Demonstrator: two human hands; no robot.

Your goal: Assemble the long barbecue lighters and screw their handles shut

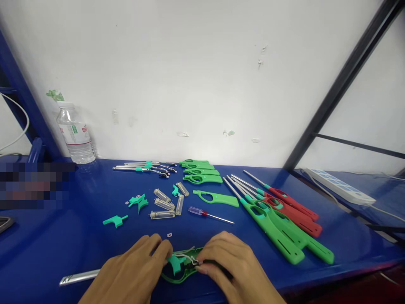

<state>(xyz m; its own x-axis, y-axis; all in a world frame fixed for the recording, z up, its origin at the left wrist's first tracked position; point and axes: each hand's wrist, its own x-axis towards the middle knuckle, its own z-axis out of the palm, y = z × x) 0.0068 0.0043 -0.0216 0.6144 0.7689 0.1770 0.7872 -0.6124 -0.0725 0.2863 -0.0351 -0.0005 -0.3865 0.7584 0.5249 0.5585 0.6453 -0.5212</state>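
At the table's front edge lies an open green lighter shell (181,277), with a teal trigger piece (176,262) and white wires (190,256) inside it. My left hand (136,266) is closed at the shell's left part, its fingertips by the trigger piece; a metal tube (79,277) sticks out to its left. On the right part, my right hand (230,261) has thumb and fingers pinched at the wires and a small dark part. My palm hides the shell's right end.
Behind my hands lie a screwdriver (205,214), several clear fuel tanks (163,214), teal pieces (115,221), green shells (218,198) and metal tubes (133,168). Finished-looking green and red lighters (272,228) lie right. A bottle (76,135) and power strip (341,185) stand farther off.
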